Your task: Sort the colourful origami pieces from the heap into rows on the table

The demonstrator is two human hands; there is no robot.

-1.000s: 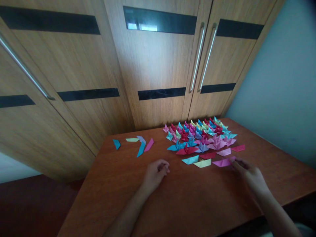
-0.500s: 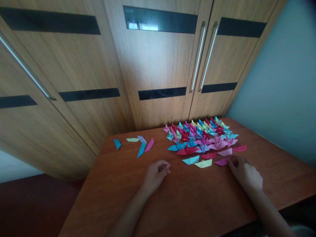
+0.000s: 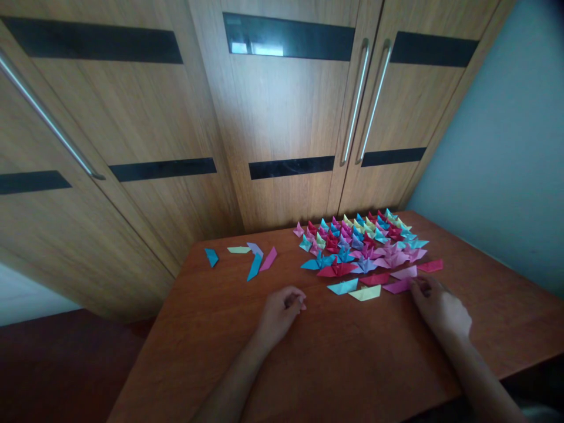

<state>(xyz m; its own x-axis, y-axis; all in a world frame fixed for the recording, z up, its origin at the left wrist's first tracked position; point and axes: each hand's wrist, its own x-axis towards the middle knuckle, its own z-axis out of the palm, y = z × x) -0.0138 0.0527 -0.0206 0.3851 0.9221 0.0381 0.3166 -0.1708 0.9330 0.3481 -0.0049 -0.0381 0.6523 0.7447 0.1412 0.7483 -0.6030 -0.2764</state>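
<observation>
My right hand (image 3: 441,310) rests at the right side of the table, thumb and fingers pinched at the right end of a magenta folded paper strip (image 3: 397,286). My left hand (image 3: 282,312) lies on the tabletop, its fingers curled together and nothing visible in them. Close to the strip are a pink folded strip (image 3: 404,272), a dark red one (image 3: 375,279), a pale yellow one (image 3: 365,293) and a light blue one (image 3: 342,286). Behind these, folded paper cranes (image 3: 337,268) in several colours stand in tight rows.
On the left of the wooden table (image 3: 211,329) lie more folded strips, among them a blue one (image 3: 254,267), a pink one (image 3: 268,258) and a teal one (image 3: 211,257). A wooden wardrobe (image 3: 282,111) stands behind the table, and a pale wall (image 3: 493,164) is at right.
The magenta strip has shifted slightly away from me, nearer the pink strip, with my right hand at its end. My left hand stays as it was. The view has shifted a little.
</observation>
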